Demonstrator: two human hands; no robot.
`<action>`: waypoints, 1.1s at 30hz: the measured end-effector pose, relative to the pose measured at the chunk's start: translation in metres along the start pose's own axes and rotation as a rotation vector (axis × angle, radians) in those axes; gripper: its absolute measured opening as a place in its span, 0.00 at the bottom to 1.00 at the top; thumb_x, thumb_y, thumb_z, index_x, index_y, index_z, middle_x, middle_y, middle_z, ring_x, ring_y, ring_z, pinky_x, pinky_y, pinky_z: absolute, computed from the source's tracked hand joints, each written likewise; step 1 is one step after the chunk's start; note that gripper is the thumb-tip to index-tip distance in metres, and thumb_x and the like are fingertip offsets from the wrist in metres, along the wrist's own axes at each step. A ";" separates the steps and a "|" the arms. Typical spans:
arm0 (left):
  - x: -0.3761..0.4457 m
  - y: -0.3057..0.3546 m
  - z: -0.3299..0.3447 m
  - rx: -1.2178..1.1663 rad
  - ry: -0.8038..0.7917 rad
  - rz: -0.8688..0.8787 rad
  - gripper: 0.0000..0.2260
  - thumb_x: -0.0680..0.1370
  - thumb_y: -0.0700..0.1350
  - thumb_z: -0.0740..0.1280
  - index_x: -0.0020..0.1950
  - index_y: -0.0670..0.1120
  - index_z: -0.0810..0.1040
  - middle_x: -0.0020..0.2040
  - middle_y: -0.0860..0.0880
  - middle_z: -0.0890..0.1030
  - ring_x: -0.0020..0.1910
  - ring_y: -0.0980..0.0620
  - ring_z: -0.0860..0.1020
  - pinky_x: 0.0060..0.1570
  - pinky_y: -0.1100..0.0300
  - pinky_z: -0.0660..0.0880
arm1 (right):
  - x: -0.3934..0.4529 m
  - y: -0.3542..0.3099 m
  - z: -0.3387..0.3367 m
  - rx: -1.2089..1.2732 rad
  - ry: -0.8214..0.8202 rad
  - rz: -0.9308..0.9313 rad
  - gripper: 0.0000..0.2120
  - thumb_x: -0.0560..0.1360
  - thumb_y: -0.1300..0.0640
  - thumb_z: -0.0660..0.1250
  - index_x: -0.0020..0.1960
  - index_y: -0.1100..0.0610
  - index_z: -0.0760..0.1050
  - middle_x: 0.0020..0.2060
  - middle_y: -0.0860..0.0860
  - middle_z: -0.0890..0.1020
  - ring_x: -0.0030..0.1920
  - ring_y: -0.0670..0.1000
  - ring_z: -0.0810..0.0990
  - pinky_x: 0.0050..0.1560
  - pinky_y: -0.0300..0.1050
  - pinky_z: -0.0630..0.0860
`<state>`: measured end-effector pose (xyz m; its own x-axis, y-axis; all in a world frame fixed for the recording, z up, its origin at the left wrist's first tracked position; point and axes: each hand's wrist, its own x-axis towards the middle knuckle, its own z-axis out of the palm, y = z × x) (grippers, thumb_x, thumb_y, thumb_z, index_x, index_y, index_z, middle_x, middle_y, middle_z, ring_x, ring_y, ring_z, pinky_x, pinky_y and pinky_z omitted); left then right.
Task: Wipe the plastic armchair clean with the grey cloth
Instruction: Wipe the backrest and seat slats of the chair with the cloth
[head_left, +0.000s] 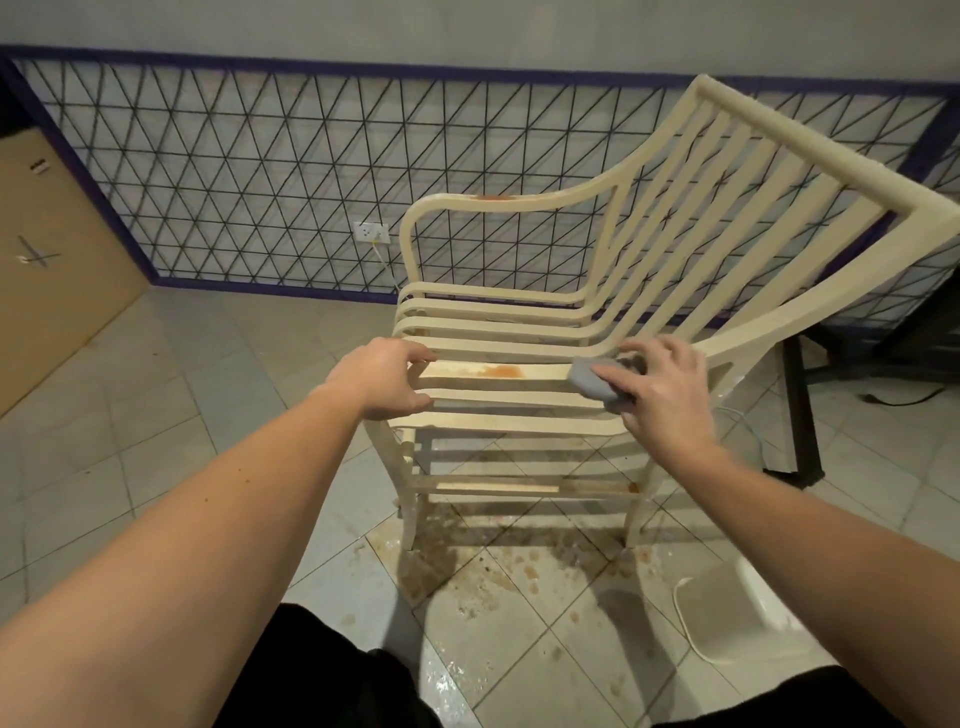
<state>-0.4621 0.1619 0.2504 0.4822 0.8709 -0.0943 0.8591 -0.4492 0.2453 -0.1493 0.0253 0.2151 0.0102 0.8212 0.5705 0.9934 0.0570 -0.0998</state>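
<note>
The left hand (382, 376) grips the armchair (519, 332) arm's front, the right hand (662, 387) presses the grey cloth (592, 382) flat-fingered — mid-wipe, an orange stain (501, 371) likely next.

No legible text, brand, number or sign anywhere in view. The brown door (49, 260) at the left edge carries a small dark-and-white sticker (37, 167) near its upper part, too small and blurred to read. Lower on the same door, crossed strips of tape (37, 255), no writing visible. White wall socket (371, 232): no markings discernible.
</note>
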 end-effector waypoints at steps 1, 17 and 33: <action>0.000 -0.003 0.001 -0.023 -0.001 -0.004 0.26 0.71 0.53 0.73 0.69 0.56 0.76 0.62 0.52 0.80 0.59 0.48 0.78 0.58 0.52 0.77 | -0.011 -0.009 0.001 0.052 0.026 0.171 0.21 0.67 0.65 0.76 0.58 0.51 0.83 0.52 0.53 0.77 0.55 0.56 0.71 0.52 0.52 0.71; -0.004 -0.022 0.007 -0.138 -0.068 0.088 0.29 0.68 0.40 0.75 0.68 0.56 0.76 0.59 0.55 0.80 0.57 0.51 0.77 0.57 0.55 0.77 | 0.018 -0.163 0.083 0.573 -0.081 0.789 0.08 0.75 0.63 0.67 0.41 0.52 0.80 0.35 0.49 0.80 0.35 0.49 0.76 0.28 0.29 0.66; -0.002 -0.028 0.015 -0.212 -0.038 0.081 0.33 0.72 0.42 0.73 0.76 0.54 0.69 0.70 0.52 0.75 0.67 0.49 0.73 0.66 0.56 0.73 | -0.004 -0.157 0.073 0.615 -0.281 0.298 0.21 0.74 0.65 0.68 0.62 0.47 0.79 0.49 0.44 0.77 0.48 0.38 0.73 0.51 0.34 0.72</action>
<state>-0.4847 0.1698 0.2297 0.5575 0.8239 -0.1016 0.7642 -0.4615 0.4506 -0.3134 0.0545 0.1692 0.1579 0.9614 0.2253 0.7086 0.0486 -0.7039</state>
